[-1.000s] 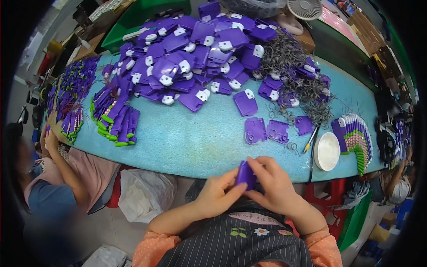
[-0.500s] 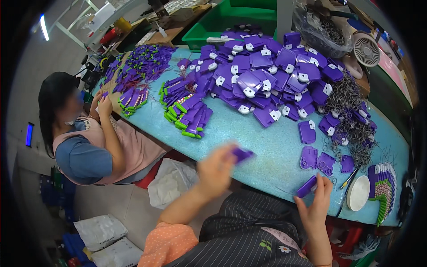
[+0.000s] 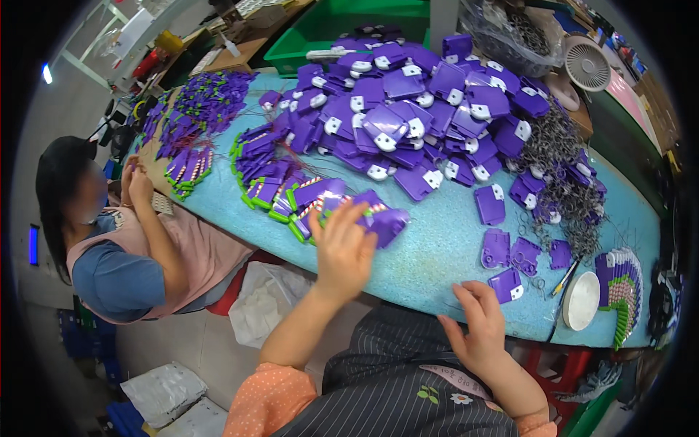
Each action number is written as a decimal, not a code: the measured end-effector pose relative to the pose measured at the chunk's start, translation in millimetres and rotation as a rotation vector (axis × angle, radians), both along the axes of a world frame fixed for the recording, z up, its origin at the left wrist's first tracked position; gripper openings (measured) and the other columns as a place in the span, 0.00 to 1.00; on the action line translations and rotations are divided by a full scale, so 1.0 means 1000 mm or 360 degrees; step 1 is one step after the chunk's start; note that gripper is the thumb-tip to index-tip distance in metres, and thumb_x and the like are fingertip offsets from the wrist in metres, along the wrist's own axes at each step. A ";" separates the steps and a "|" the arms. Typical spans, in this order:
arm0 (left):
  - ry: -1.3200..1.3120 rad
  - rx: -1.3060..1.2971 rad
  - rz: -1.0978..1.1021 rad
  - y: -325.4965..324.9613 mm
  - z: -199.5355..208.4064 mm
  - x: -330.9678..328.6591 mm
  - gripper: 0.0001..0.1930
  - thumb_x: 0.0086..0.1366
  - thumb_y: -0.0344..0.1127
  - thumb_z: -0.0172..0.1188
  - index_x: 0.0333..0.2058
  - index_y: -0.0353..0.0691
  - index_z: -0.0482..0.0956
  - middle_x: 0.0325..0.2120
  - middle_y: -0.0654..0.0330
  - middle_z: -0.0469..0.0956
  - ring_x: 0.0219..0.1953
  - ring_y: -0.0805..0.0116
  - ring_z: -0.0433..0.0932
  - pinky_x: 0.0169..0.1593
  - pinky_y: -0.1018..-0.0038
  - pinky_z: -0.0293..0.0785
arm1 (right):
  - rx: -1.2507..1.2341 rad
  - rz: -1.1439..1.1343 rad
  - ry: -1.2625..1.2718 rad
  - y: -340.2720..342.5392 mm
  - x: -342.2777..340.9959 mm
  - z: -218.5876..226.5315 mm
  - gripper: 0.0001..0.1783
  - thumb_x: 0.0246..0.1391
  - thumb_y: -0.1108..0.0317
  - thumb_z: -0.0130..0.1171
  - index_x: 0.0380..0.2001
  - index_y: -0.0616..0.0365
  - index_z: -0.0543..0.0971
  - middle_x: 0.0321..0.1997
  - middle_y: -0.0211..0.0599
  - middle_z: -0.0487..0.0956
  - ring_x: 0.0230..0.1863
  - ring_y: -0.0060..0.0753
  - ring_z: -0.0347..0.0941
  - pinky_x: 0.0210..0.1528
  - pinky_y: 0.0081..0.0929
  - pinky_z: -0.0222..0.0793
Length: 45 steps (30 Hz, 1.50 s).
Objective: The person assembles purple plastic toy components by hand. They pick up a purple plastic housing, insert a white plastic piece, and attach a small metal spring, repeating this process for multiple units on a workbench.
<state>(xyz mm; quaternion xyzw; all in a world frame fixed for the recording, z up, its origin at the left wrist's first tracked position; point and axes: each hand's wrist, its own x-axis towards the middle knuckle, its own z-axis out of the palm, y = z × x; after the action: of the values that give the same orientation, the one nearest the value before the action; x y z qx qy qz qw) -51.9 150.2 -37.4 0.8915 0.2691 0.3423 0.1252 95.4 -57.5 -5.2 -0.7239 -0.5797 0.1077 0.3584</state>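
My left hand (image 3: 342,251) reaches over the near end of a row of purple flat pieces with green ends (image 3: 277,200). Its fingers are spread. A slightly blurred purple piece (image 3: 391,229) lies by its fingertips, and whether they touch it is hard to tell. Close to the table's front edge, my right hand (image 3: 477,320) is open, thumb and fingers apart, with nothing visible in it. Just beyond its fingers a purple case with a white end (image 3: 505,285) rests on the table, near several flat purple case halves (image 3: 524,256).
A big heap of purple cases (image 3: 408,109) fills the table's far middle, beside tangled metal rings (image 3: 557,160). Toward the right stand a white bowl (image 3: 582,301), a pen-like tool (image 3: 566,277) and a fanned stack of pieces (image 3: 619,291). A co-worker (image 3: 116,233) sits at left.
My left hand has moved away to the left and spread its fingers over the row. My right hand has let go of a purple case, which now lies on the table.
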 end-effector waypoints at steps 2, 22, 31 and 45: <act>0.0060 -0.0066 -0.0157 -0.030 -0.001 0.014 0.06 0.60 0.31 0.50 0.29 0.33 0.70 0.46 0.52 0.74 0.54 0.48 0.67 0.62 0.48 0.38 | 0.0021 0.0020 -0.0059 0.008 0.000 -0.003 0.30 0.37 0.72 0.67 0.47 0.66 0.71 0.45 0.50 0.70 0.43 0.49 0.70 0.41 0.34 0.69; -0.0508 -0.1750 -0.0637 -0.092 0.020 0.007 0.16 0.70 0.36 0.40 0.48 0.30 0.64 0.40 0.46 0.76 0.35 0.67 0.77 0.39 0.74 0.74 | -0.0075 0.0163 -0.0062 0.012 0.030 -0.009 0.22 0.36 0.71 0.68 0.37 0.62 0.72 0.39 0.42 0.71 0.37 0.41 0.71 0.38 0.30 0.69; -0.1115 -0.3121 -0.0789 -0.116 0.017 0.035 0.20 0.70 0.39 0.41 0.56 0.36 0.57 0.53 0.46 0.66 0.49 0.56 0.74 0.51 0.65 0.72 | 0.0321 0.0215 0.2458 -0.055 0.017 0.001 0.18 0.48 0.83 0.55 0.42 0.62 0.64 0.44 0.44 0.70 0.43 0.33 0.73 0.45 0.30 0.72; -0.0048 -0.3296 -0.0871 -0.146 0.017 0.028 0.18 0.71 0.40 0.42 0.52 0.34 0.62 0.40 0.54 0.76 0.35 0.72 0.78 0.40 0.78 0.74 | 0.0321 -0.0580 0.1747 -0.039 0.050 0.013 0.20 0.61 0.68 0.46 0.53 0.69 0.68 0.53 0.50 0.72 0.46 0.36 0.74 0.46 0.29 0.71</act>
<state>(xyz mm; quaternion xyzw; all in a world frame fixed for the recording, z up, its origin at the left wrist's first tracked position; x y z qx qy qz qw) -24.0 4.4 -20.1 0.3770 0.2181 -0.0813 0.8965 145.3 -96.3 7.6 -0.6124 -0.1830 0.3477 0.6860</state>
